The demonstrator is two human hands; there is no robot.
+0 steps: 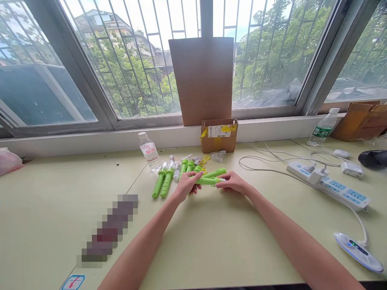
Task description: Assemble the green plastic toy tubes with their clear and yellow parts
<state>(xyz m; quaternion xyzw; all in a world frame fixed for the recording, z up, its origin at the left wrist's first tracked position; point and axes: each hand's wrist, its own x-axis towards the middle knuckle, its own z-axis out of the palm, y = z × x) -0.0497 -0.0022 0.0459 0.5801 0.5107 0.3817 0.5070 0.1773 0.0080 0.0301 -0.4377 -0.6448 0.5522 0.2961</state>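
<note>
My left hand [188, 186] is closed round a green plastic tube [207, 181], which lies nearly level above the table. At the tube's right end, my right hand [232, 182] pinches a small clear or silvery piece; its exact kind is hidden by the fingers. Just behind the held tube is another green tube [218, 172]. Left of my left hand, two green tubes with clear tops [166, 185] lie side by side. More green tubes [183, 167] sit behind that hand, partly covered by it. Yellow rings [207, 158] and small clear plastic pieces [216, 156] lie farther back.
Behind the pieces stands a small open cardboard box [219, 143]. A water bottle [150, 153] is at left, another bottle [323, 128] at back right. A power strip [332, 187] with cables and a white oval device [358, 251] occupy the right. A pixelated patch [110, 229] covers something left.
</note>
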